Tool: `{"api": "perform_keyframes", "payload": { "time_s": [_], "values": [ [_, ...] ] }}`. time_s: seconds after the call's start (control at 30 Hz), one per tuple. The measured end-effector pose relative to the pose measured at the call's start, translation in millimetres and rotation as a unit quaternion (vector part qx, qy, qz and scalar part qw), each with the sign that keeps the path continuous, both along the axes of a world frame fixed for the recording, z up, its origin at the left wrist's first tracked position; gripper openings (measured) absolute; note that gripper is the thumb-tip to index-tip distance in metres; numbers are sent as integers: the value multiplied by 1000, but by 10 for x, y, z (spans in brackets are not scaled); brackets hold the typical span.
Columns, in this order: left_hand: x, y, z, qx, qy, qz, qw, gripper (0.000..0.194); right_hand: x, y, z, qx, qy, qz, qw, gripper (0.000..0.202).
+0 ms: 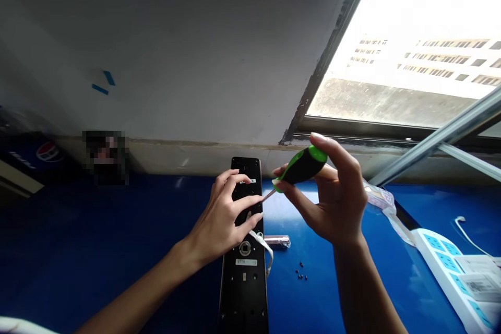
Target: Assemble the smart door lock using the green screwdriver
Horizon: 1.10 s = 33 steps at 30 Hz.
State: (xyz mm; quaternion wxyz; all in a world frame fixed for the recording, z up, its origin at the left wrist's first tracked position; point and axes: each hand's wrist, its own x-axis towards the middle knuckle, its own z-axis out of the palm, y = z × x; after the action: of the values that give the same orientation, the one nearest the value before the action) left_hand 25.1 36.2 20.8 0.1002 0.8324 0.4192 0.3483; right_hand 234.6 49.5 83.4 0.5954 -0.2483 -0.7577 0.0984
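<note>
A long black panel (245, 297), which looks like a door lock's back plate, lies on the blue table, pointing away from me. My left hand (223, 214) rests across its upper half with fingers spread. My right hand (338, 195) grips a screwdriver (303, 167) with a green and black handle. Its shaft slants down left to the panel's right edge, beside my left index fingertip; the very tip is hidden there. A white cable (269, 255) comes out near the panel's middle. Several small dark screws (301, 274) lie right of the panel.
A pinkish wrapped cylinder (277, 241) lies against the panel's right side. A white power strip (442, 266) and a plastic-wrapped packet (379, 195) are on the right. A metal bar (442, 133) slants before the window. A Pepsi box (35, 159) stands at far left.
</note>
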Motion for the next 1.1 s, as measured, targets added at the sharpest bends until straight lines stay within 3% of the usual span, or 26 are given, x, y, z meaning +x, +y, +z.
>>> {"api": "perform_keyframes", "payload": {
  "time_s": [0.37,0.5,0.63,0.77,0.9,1.03,1.1],
  "values": [
    [17,46,-84,-5,39,1,999,24,-18,55,-108,13,-56,-3,998,86],
    [8,43,-82,-7,36,6,999,27,12,76,-92,41,-68,-33,996,87],
    [-1,30,-117,-31,-1,65,997,51,40,26,12,-10,-60,5,998,51],
    [11,13,-159,-112,-34,66,991,76,62,-2,73,-14,-2,51,999,44],
    [49,-2,-174,-124,-40,76,989,72,76,-25,94,10,-2,11,1000,39],
    [67,-16,-182,-119,-48,73,989,64,76,-54,111,-44,-5,64,997,41],
    [65,-23,-191,-117,-59,72,989,56,79,-45,111,-22,7,60,998,41]
  ]
}}
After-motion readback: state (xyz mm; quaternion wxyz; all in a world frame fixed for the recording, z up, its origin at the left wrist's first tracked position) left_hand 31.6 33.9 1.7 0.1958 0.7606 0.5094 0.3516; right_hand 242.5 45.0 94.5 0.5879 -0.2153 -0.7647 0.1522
